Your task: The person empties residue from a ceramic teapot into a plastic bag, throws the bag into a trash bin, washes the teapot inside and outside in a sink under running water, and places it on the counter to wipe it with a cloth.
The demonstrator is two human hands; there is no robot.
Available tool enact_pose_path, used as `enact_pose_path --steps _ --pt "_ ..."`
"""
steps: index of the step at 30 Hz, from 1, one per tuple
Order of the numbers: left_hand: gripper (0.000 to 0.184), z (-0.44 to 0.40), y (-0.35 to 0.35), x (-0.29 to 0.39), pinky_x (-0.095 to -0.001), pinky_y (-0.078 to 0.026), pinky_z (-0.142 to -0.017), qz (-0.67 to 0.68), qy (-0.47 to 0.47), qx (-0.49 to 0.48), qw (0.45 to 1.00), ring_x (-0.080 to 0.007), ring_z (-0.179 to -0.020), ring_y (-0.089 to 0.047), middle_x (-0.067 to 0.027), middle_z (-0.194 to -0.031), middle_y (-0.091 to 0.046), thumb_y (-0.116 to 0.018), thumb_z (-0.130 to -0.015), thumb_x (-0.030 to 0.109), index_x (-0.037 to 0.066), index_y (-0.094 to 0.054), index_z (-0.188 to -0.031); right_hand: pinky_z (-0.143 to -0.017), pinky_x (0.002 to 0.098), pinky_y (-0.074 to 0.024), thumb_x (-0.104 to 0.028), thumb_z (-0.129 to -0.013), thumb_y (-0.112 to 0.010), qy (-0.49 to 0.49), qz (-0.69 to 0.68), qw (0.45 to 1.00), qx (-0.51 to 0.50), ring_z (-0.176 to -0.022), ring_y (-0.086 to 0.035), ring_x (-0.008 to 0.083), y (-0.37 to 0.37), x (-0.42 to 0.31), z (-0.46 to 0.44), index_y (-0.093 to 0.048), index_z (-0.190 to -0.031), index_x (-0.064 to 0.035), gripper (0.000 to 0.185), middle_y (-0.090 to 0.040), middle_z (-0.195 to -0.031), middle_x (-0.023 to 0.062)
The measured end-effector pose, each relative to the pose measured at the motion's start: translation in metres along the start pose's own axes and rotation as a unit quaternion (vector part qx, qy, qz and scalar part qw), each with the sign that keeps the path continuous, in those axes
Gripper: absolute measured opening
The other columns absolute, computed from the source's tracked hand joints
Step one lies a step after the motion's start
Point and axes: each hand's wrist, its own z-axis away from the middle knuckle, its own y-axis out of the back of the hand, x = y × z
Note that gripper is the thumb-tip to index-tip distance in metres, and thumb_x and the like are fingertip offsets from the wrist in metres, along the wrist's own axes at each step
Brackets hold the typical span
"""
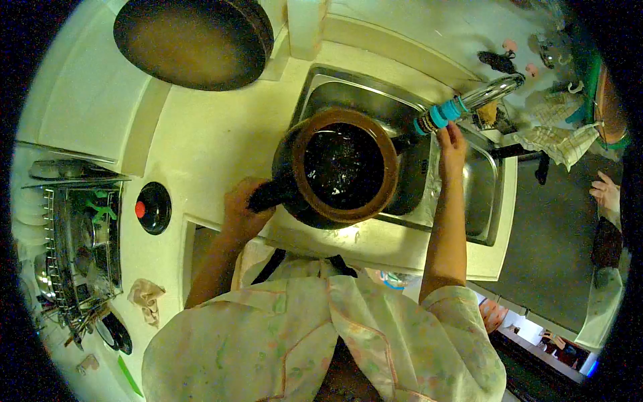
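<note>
A deep dark pot (390, 167) with a broad brown rim is held over the sink's near-left side. Dark, glinting liquid lies inside it. My left hand (246, 204) is closed around its black side handle (271, 194). On the other side, a second dark handle (404, 143) points toward the faucet. My right hand (453, 149) reaches up to the faucet (442, 115), a chrome spout with teal bands, and its fingers are bent against the banded part. The spout's end is beside the pot's far-right rim. Whether water is running, I cannot make out.
The steel double sink (492, 191) is set into a pale counter (214, 141). A large round pan (194, 43) stands at the upper left. Left are a black lid (158, 209) with a red knob, a dish rack (84, 248) and a cloth (146, 301). Another person's hand (606, 194) shows far right.
</note>
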Motion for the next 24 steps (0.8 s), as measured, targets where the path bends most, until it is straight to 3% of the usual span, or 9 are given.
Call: enact_pose_path --steps 4,7,8,11,12,15,18,19,24 --pt "0.043 -0.002 -0.003 -0.006 -0.0340 -0.051 -0.066 0.001 -0.018 -0.008 1.000 -0.0279 -0.075 -0.064 -0.0125 -0.085 -0.064 -0.073 -0.060 0.002 0.007 -0.062 -0.101 -0.084 0.0291 -0.0441 -0.044 -0.093 -0.054 -0.145 -0.070 0.973 -0.167 -0.088 -0.055 0.0157 -0.006 0.022 0.049 -0.056 -0.101 -0.0056 0.039 -0.059 -0.100 0.0025" --pt "0.046 -0.003 -0.001 -0.006 -0.0343 -0.051 -0.066 0.010 -0.054 -0.001 0.998 -0.0283 -0.075 -0.064 -0.0126 -0.085 -0.063 -0.073 -0.059 0.002 0.007 -0.062 -0.103 -0.085 0.0304 -0.0435 -0.056 -0.088 -0.055 -0.212 -0.252 0.913 -0.239 -0.090 -0.054 0.0159 -0.031 0.001 0.102 -0.053 -0.108 -0.0069 0.053 -0.058 -0.102 0.0022" --pt "0.047 -0.003 0.000 -0.005 -0.0345 -0.051 -0.066 0.012 -0.071 0.002 0.997 -0.0284 -0.076 -0.064 -0.0126 -0.085 -0.063 -0.073 -0.058 0.002 0.007 -0.062 -0.104 -0.102 0.0333 -0.0372 -0.040 -0.088 -0.062 -0.188 -0.277 0.896 -0.291 -0.122 -0.046 0.0225 -0.039 0.006 0.105 -0.037 -0.139 0.0018 0.070 -0.049 -0.135 0.0132" --pt "0.046 -0.005 0.002 -0.004 -0.0344 -0.051 -0.066 0.000 -0.081 -0.009 0.997 -0.0280 -0.076 -0.064 -0.0127 -0.086 -0.063 -0.073 -0.059 0.002 0.007 -0.061 -0.103 -0.100 0.0336 -0.0396 -0.038 -0.084 -0.068 -0.237 -0.181 0.934 -0.196 -0.118 -0.049 0.0239 -0.052 0.006 0.117 -0.034 -0.139 0.0018 0.076 -0.052 -0.130 0.0140" --pt "0.045 -0.006 0.001 -0.006 -0.0344 -0.051 -0.066 -0.003 -0.084 -0.016 0.996 -0.0280 -0.076 -0.063 -0.0128 -0.086 -0.063 -0.073 -0.059 0.002 0.008 -0.061 -0.102 -0.096 0.0327 -0.0425 -0.032 -0.084 -0.069 -0.269 -0.179 0.939 -0.116 -0.110 -0.053 0.0210 -0.058 0.027 0.118 -0.041 -0.133 0.0008 0.066 -0.057 -0.122 0.0105" --pt "0.040 -0.010 -0.001 -0.016 -0.0339 -0.050 -0.065 -0.009 -0.105 -0.020 0.994 -0.0281 -0.075 -0.063 -0.0128 -0.086 -0.062 -0.073 -0.061 0.003 0.008 -0.061 -0.099 -0.096 0.0333 -0.0428 -0.029 -0.085 -0.067 -0.328 -0.036 0.928 -0.173 -0.109 -0.055 0.0219 -0.045 0.009 0.114 -0.045 -0.130 -0.0010 0.057 -0.059 -0.120 0.0091" --pt "0.036 -0.014 0.004 -0.020 -0.0325 -0.050 -0.064 -0.031 -0.113 -0.002 0.993 -0.0275 -0.073 -0.062 -0.0124 -0.084 -0.062 -0.073 -0.063 0.005 0.007 -0.061 -0.096 -0.095 0.0339 -0.0429 -0.022 -0.086 -0.065 -0.137 -0.065 0.966 -0.207 -0.105 -0.055 0.0218 -0.039 -0.024 0.135 -0.048 -0.125 -0.0035 0.047 -0.060 -0.115 0.0069" --pt "0.034 -0.017 0.011 -0.023 -0.0318 -0.050 -0.064 -0.054 -0.095 -0.005 0.994 -0.0266 -0.072 -0.062 -0.0122 -0.084 -0.062 -0.073 -0.063 0.005 0.007 -0.061 -0.095 -0.092 0.0299 -0.0418 -0.018 -0.089 -0.059 -0.100 -0.134 0.962 -0.214 -0.105 -0.051 0.0133 -0.044 -0.040 0.147 -0.050 -0.122 -0.0059 0.036 -0.055 -0.113 0.0034" --pt "0.031 -0.043 0.040 -0.040 -0.0295 -0.050 -0.065 0.014 -0.115 0.030 0.993 -0.0210 -0.071 -0.062 -0.0105 -0.082 -0.062 -0.071 -0.065 0.001 0.004 -0.060 -0.093 -0.093 0.0290 -0.0406 -0.011 -0.088 -0.060 -0.001 -0.104 0.971 -0.217 -0.105 -0.050 0.0137 -0.067 -0.069 0.156 -0.049 -0.123 -0.0051 0.037 -0.055 -0.112 0.0037"
